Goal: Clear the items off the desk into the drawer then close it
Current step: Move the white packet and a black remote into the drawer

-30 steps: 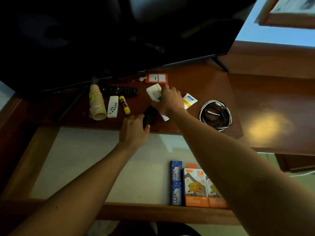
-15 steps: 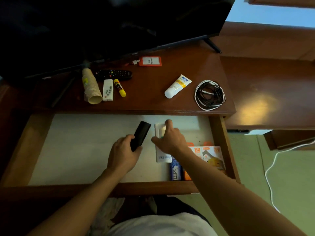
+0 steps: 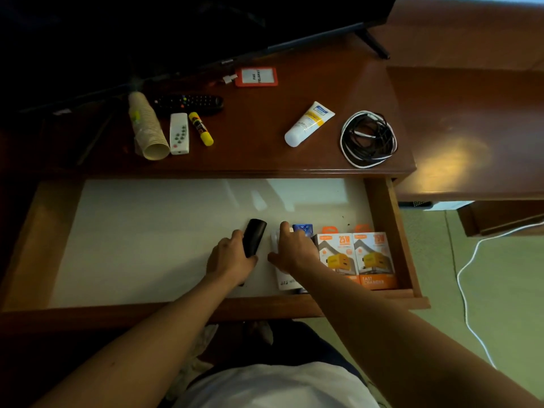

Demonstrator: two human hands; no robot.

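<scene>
Inside the open drawer (image 3: 379, 207), the left hand (image 3: 231, 259) gripped a black case (image 3: 253, 237); the right hand (image 3: 293, 250) pressed what looked like a white box (image 3: 286, 282).

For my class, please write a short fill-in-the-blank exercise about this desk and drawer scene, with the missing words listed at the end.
1. The left hand holds a black object inside the open ____.
2. The white tube lies on the desk, left of the coiled ____.
3. The glue stick has a ____ cap and lies beside the white remote.
4. The right hand rests on a white box, left of two ____ charger boxes.

Missing words: drawer; cables; yellow; orange
</scene>
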